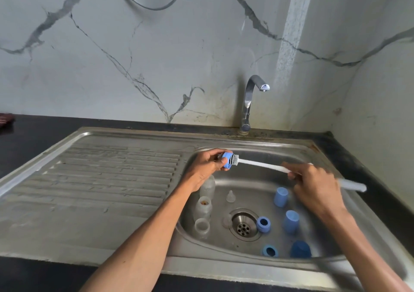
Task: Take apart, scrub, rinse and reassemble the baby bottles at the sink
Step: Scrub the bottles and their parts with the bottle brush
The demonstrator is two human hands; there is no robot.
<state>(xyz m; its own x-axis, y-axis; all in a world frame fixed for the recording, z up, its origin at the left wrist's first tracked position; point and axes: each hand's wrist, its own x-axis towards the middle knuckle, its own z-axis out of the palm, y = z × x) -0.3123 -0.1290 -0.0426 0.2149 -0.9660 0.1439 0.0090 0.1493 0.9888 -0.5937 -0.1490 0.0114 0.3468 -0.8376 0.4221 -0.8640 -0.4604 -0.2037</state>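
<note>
Scrubbing is under way on a small blue plastic screw collar, held above the left part of the steel sink basin with the grey bristle head of a long white-handled bottle brush pushed into its open side. That collar looks light, rigid and likely slick when wet, so a pinch across its ribbed outer wall seems the safest hold. The left hand does just that, fingers and thumb curled round the collar. The right hand is wrapped round the brush handle part-way along, the far end of the handle jutting out past it to the right; it is blurred, so the finger placement is hard to read. Below, down in the basin, lie three clear plastic bottle bodies along the left wall, a clear silicone teat near the drain, two more blue collars and three blue caps to the right. At the back rim stands a chrome tap; no water appears to be running from it.
</note>
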